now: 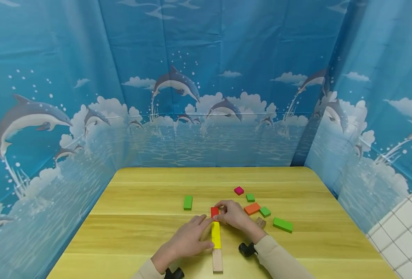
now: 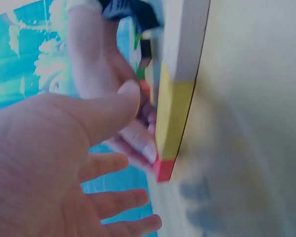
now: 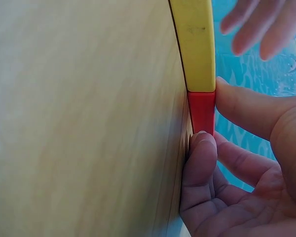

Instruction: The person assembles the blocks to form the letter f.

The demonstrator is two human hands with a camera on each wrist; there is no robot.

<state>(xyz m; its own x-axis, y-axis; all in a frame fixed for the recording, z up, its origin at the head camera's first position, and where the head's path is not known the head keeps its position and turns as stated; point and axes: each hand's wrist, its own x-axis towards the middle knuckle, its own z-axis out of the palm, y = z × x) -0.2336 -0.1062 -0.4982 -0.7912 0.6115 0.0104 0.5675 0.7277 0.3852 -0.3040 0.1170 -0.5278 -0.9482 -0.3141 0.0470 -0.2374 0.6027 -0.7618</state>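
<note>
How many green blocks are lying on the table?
4. One green block lies alone left of the hands. A small one is behind the orange block, another beside it, and a long one farthest right. Hands may hide others.

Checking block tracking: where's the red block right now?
Head view: the red block lies mid-table, butted against the far end of the yellow block, pinched by the right hand; the orange block lies to its right.

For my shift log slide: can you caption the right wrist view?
Right hand pinches the red block flat on the wooden table, end to end with the yellow block.
</note>
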